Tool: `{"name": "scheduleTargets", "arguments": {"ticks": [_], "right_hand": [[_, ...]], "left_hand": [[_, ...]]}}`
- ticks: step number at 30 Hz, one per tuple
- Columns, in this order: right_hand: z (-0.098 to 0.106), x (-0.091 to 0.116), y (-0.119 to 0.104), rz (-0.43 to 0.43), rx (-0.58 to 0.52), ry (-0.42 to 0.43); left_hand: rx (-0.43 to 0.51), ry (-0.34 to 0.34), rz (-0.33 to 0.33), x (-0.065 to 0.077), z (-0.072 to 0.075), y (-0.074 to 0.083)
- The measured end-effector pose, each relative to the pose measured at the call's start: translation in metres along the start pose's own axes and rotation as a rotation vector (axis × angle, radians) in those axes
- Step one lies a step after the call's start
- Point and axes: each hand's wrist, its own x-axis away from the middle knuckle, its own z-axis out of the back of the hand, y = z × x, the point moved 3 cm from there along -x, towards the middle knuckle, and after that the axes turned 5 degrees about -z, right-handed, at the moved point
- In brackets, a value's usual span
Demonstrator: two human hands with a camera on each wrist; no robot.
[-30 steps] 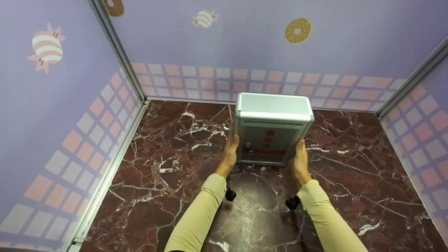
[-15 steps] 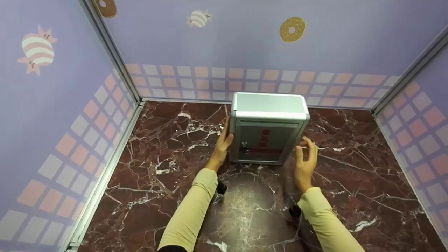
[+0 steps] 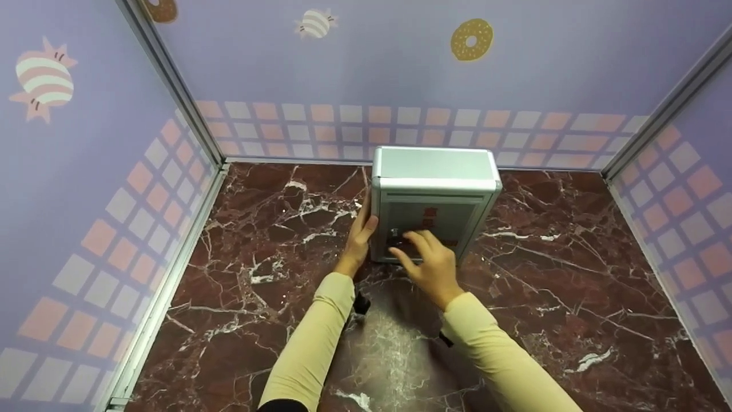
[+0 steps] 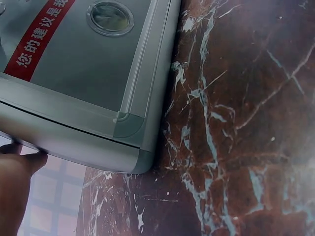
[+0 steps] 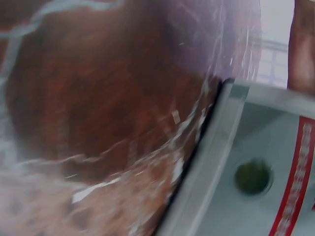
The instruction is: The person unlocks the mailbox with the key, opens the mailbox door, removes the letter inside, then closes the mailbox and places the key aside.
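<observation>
A silver metal suggestion box (image 3: 437,165) with red characters on its front panel stands on the marbled surface. My left hand (image 3: 359,237) rests against its left side, thumb at the front edge. In front of the panel, my right hand (image 3: 437,272) has its thumb and fingers spread, near a small lock (image 3: 394,232) that looks to have something hanging from it. Whether those fingertips touch the lock cannot be told. A red lettered band (image 4: 37,42) and a round window (image 4: 110,18) show on the front in the left wrist view. The box's back is hidden.
The dark red marbled surface (image 3: 274,320) spreads around the box. Purple panels with candy and doughnut prints enclose it: a left wall (image 3: 114,143), a back wall (image 3: 389,57) close behind the box, and a right wall (image 3: 706,143).
My right hand has let go of the box's right side, swung outward, then come across to the front panel near the lock. My left hand has stayed on the left side.
</observation>
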Motion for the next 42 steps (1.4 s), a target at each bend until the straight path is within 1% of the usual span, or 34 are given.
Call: {"name": "scheduleTargets", "arguments": {"ticks": [3, 6, 9, 11, 13, 15, 18, 22, 27, 30, 35, 39, 42], "right_hand": [[-0.009, -0.005, -0.004, 0.003, 0.053, -0.043], [-0.013, -0.006, -0.004, 0.004, 0.093, -0.058], [-0.016, -0.005, -0.003, 0.003, 0.112, -0.07], [-0.018, -0.005, -0.002, 0.001, 0.117, -0.077], [-0.019, -0.005, -0.002, -0.005, 0.123, -0.079], [-0.02, -0.005, -0.002, -0.008, 0.125, -0.073], [-0.021, -0.005, -0.002, -0.008, 0.116, -0.058], [-0.023, -0.006, -0.004, -0.018, 0.086, -0.053], [-0.024, -0.006, -0.006, -0.05, 0.042, -0.06], [-0.025, -0.006, -0.007, -0.06, 0.024, -0.063], [-0.026, -0.005, -0.007, -0.076, -0.004, -0.059], [-0.026, -0.004, -0.007, -0.084, -0.021, -0.049], [-0.027, -0.003, -0.007, -0.091, -0.032, -0.038]], "left_hand": [[0.0, -0.007, -0.006, -0.001, -0.002, 0.001], [-0.007, -0.027, -0.015, -0.001, -0.003, 0.001], [-0.005, -0.033, -0.041, -0.001, -0.004, 0.002], [0.013, -0.03, -0.055, -0.002, -0.004, 0.002], [0.034, -0.025, -0.056, -0.003, -0.004, 0.001], [0.051, -0.025, -0.043, -0.003, -0.005, 0.0], [0.045, -0.024, -0.022, -0.002, -0.004, -0.001], [0.035, -0.012, -0.02, -0.001, -0.003, -0.001], [0.062, -0.007, -0.004, 0.0, -0.002, -0.002], [0.059, -0.007, 0.008, 0.001, -0.001, -0.003], [0.025, -0.01, 0.0, 0.001, 0.0, -0.002], [0.022, -0.026, -0.019, 0.001, 0.0, -0.001], [0.025, -0.022, -0.013, 0.0, 0.001, -0.001]]}}
